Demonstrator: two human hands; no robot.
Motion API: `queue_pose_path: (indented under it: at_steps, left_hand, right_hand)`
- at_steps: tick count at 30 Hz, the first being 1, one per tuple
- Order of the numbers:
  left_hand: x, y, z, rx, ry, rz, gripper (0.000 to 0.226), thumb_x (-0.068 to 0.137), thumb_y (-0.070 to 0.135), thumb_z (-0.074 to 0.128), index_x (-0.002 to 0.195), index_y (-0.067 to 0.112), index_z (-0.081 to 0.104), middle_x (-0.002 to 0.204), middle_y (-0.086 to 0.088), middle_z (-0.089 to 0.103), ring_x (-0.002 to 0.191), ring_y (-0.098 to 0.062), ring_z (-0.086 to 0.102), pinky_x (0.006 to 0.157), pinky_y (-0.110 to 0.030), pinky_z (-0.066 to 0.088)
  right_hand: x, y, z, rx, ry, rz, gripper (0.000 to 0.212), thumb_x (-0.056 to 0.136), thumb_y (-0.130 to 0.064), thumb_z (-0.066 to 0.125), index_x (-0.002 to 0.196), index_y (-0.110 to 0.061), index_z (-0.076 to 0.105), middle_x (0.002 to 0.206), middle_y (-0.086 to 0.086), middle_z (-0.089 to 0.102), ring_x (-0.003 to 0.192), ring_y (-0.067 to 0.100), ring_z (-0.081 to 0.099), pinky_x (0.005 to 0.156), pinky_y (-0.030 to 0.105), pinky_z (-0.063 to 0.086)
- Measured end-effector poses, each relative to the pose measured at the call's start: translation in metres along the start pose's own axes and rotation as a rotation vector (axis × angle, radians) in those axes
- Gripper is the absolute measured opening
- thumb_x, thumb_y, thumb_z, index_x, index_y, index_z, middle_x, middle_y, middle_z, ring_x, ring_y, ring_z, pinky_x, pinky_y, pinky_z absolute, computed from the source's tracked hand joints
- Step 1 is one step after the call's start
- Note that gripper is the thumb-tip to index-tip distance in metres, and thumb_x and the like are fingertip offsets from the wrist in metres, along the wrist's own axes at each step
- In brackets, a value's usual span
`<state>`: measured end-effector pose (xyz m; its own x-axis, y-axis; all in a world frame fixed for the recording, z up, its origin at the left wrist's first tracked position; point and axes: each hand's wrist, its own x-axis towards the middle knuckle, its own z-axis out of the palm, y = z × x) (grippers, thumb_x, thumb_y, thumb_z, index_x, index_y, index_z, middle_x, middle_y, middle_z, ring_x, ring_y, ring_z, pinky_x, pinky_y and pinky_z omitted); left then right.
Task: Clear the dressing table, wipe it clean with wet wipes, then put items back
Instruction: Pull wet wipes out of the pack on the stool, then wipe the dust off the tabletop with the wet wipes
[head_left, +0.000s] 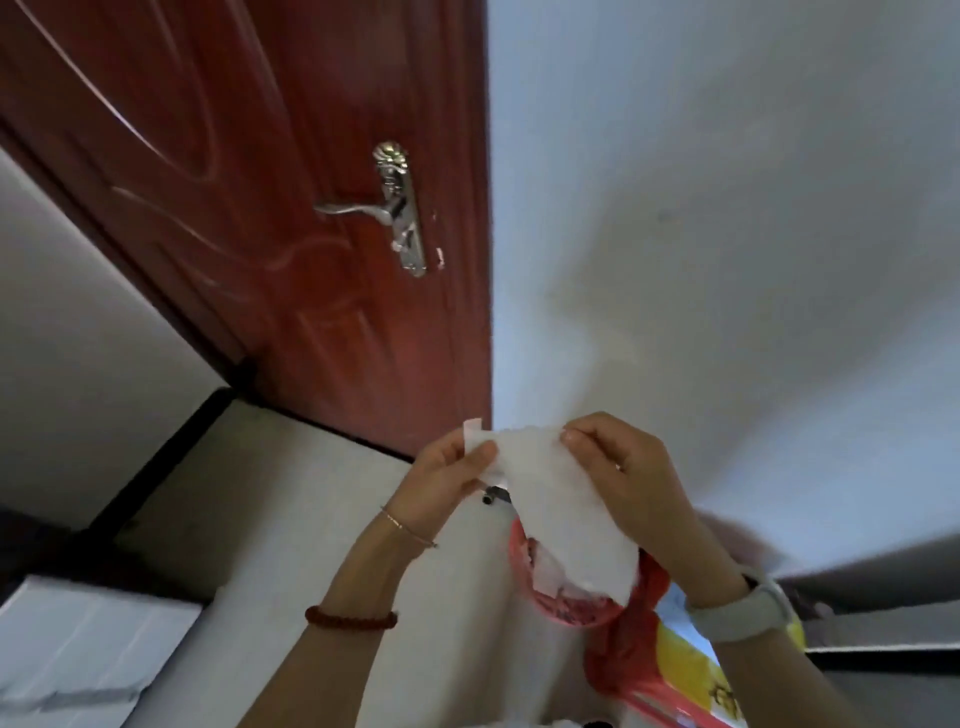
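A white wet wipe (561, 509) hangs spread between my two hands in the lower middle of the head view. My left hand (447, 478) pinches its upper left corner between thumb and fingers. My right hand (623, 467) pinches the upper right edge, its fingers curled over the sheet. The wipe's lower end dangles over a pink round bin (566, 608) with a red bag (628, 649) in it. The dressing table is out of view.
A dark red door (291, 197) with a silver lever handle (384, 208) stands ahead on the left, next to a white wall (727, 208). A colourful pack (696, 675) lies by the bin. A white box (83, 639) sits at the lower left.
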<state>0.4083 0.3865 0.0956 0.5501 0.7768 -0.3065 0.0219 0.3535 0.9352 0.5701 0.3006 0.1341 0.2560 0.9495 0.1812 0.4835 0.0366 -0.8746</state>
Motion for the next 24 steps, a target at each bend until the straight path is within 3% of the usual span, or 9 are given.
queue_pose_path:
  at_steps: [2, 4, 8, 10, 12, 14, 16, 18, 24]
  left_hand:
    - [-0.034, 0.015, -0.057, 0.103, 0.149, 0.123, 0.013, 0.090, 0.007, 0.050, 0.082, 0.010, 0.059, 0.072, 0.002, 0.061, 0.066, -0.005, 0.057, 0.067, -0.020, 0.049]
    - [-0.065, 0.028, -0.107, 0.277, 0.291, 0.225, 0.023, 0.091, 0.007, 0.050, 0.069, 0.012, 0.048, 0.062, 0.004, 0.048, 0.057, -0.003, 0.046, 0.058, -0.015, 0.041]
    - [-0.123, 0.039, -0.207, 0.561, 0.525, 0.320, 0.027, 0.088, 0.018, 0.050, 0.065, 0.020, 0.037, 0.056, 0.007, 0.038, 0.050, -0.004, 0.036, 0.052, -0.017, 0.033]
    - [-0.155, 0.038, -0.256, 0.595, 0.715, 0.315, 0.035, 0.091, 0.012, 0.049, 0.063, 0.024, 0.031, 0.055, 0.007, 0.032, 0.049, -0.006, 0.033, 0.050, -0.016, 0.031]
    - [-0.184, 0.036, -0.299, 0.557, 0.896, 0.298, 0.037, 0.091, 0.006, 0.046, 0.063, 0.023, 0.029, 0.057, 0.006, 0.028, 0.049, -0.005, 0.032, 0.048, -0.016, 0.030]
    - [-0.208, 0.031, -0.334, 0.527, 1.015, 0.244, 0.036, 0.091, 0.006, 0.046, 0.063, 0.022, 0.030, 0.057, 0.005, 0.028, 0.048, -0.006, 0.031, 0.047, -0.018, 0.029]
    - [-0.230, 0.020, -0.372, 0.487, 1.112, 0.148, 0.035, 0.092, 0.010, 0.046, 0.064, 0.022, 0.030, 0.056, 0.004, 0.028, 0.050, -0.009, 0.028, 0.048, -0.024, 0.028]
    - [-0.242, 0.010, -0.396, 0.463, 1.173, 0.071, 0.035, 0.093, 0.012, 0.045, 0.064, 0.023, 0.029, 0.055, 0.004, 0.029, 0.051, -0.012, 0.028, 0.048, -0.024, 0.028]
    - [-0.265, -0.014, -0.468, 0.268, 1.376, -0.167, 0.034, 0.092, 0.014, 0.047, 0.062, 0.020, 0.032, 0.058, 0.003, 0.032, 0.052, -0.010, 0.030, 0.046, -0.020, 0.030]
  right_hand:
    - [0.008, -0.024, 0.053, 0.004, -0.115, 0.095, 0.017, 0.085, -0.029, 0.063, 0.072, -0.035, 0.055, 0.069, -0.013, 0.063, 0.061, 0.004, 0.053, 0.059, 0.015, 0.040]
    - [0.014, -0.044, 0.103, -0.081, -0.258, 0.164, 0.010, 0.083, -0.029, 0.063, 0.081, -0.029, 0.053, 0.078, -0.009, 0.062, 0.070, 0.012, 0.055, 0.064, 0.022, 0.040]
    - [0.022, -0.080, 0.217, -0.249, -0.423, 0.111, 0.003, 0.084, -0.019, 0.056, 0.086, -0.020, 0.055, 0.079, -0.003, 0.058, 0.078, 0.020, 0.054, 0.068, 0.026, 0.038]
    - [0.027, -0.091, 0.271, -0.286, -0.447, 0.100, 0.011, 0.083, -0.015, 0.055, 0.092, -0.014, 0.061, 0.083, 0.005, 0.061, 0.083, 0.026, 0.056, 0.071, 0.029, 0.040]
    - [0.029, -0.102, 0.313, -0.197, -0.452, 0.118, 0.016, 0.079, -0.018, 0.053, 0.086, -0.007, 0.063, 0.075, 0.006, 0.058, 0.075, 0.026, 0.055, 0.063, 0.026, 0.037]
    - [0.032, -0.110, 0.346, -0.022, -0.481, 0.181, 0.020, 0.070, -0.026, 0.048, 0.075, -0.011, 0.061, 0.065, 0.001, 0.053, 0.062, 0.017, 0.049, 0.056, 0.023, 0.035]
    - [0.037, -0.121, 0.390, 0.142, -0.572, 0.270, 0.011, 0.077, -0.020, 0.050, 0.073, -0.016, 0.059, 0.069, 0.003, 0.057, 0.065, 0.016, 0.052, 0.054, 0.021, 0.043]
    - [0.043, -0.131, 0.426, 0.286, -0.642, 0.367, 0.015, 0.084, -0.006, 0.048, 0.079, -0.016, 0.059, 0.079, 0.008, 0.060, 0.075, 0.019, 0.057, 0.054, 0.017, 0.051]
    - [0.076, -0.161, 0.535, 0.171, -0.711, 0.296, 0.015, 0.090, -0.002, 0.043, 0.089, -0.007, 0.057, 0.073, 0.007, 0.057, 0.063, 0.019, 0.051, 0.043, 0.014, 0.039]
